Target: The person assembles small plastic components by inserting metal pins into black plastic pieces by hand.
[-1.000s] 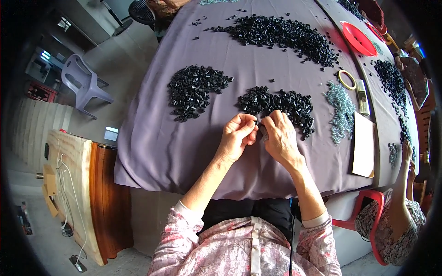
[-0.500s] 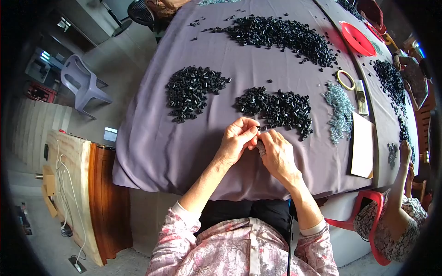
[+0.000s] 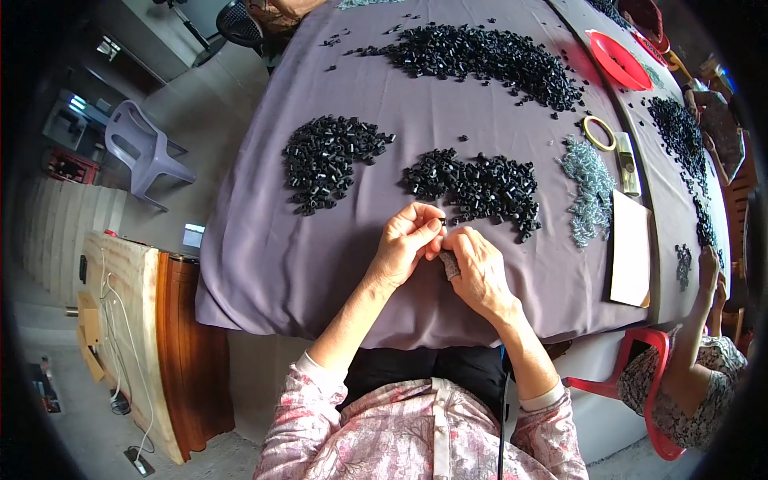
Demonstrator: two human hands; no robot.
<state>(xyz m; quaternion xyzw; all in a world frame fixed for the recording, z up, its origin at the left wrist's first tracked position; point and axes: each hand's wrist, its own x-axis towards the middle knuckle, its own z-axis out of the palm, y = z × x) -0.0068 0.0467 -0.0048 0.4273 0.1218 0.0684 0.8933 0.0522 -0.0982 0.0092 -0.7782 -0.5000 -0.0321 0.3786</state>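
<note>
My left hand is closed in a pinch above the near part of the cloth-covered table. A small black plastic piece shows at its thumb and fingertip. Right beside it, fingertips almost meeting, my right hand is also pinched; whatever lies between its fingers is hidden. A greyish wrap covers one of its fingers. Just beyond my fingertips lies a heap of small black plastic pieces, and a second black heap spreads to its left.
Clear-grey small parts form a pile at right, near a tape roll, a narrow box and a pale board. Farther off are a larger black heap and a red basin. A co-worker's arm reaches in at right.
My hands stay together in much the same pose, with only slight finger movement. The whole view has shifted a little. At right, the co-worker's hands have moved slightly.
</note>
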